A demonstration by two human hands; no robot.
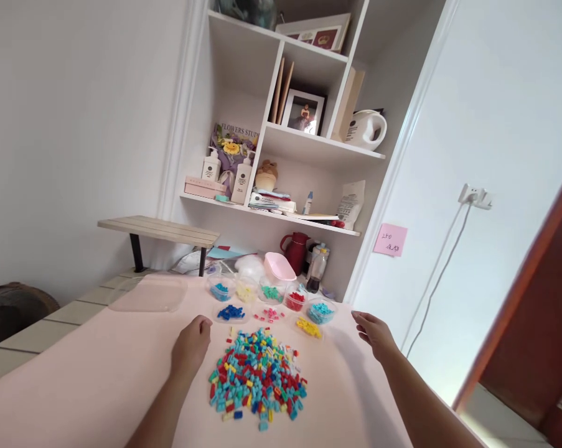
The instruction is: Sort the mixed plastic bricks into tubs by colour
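Here your two empty hands rest on the pink table (98, 373), one on each side of a brick pile (257, 379).

Beyond both hands, past the table's far edge, stands a white shelf unit (309, 149). The table spreads under your forearms, and the pile of small mixed bricks, in blue, teal, red, yellow and white, lies on it between your hands, nearer the left one. A clear lid (147, 292) lies well beyond your left hand. Just past the pile, a row of small clear cups (320, 311) holds bricks sorted by colour, closer to your right hand. Your left hand (192, 345) lies loosely curled, knuckles up, just beside the pile. Your right hand (374, 333) is open, fingers spread, near the table's right edge, well apart from the pile.
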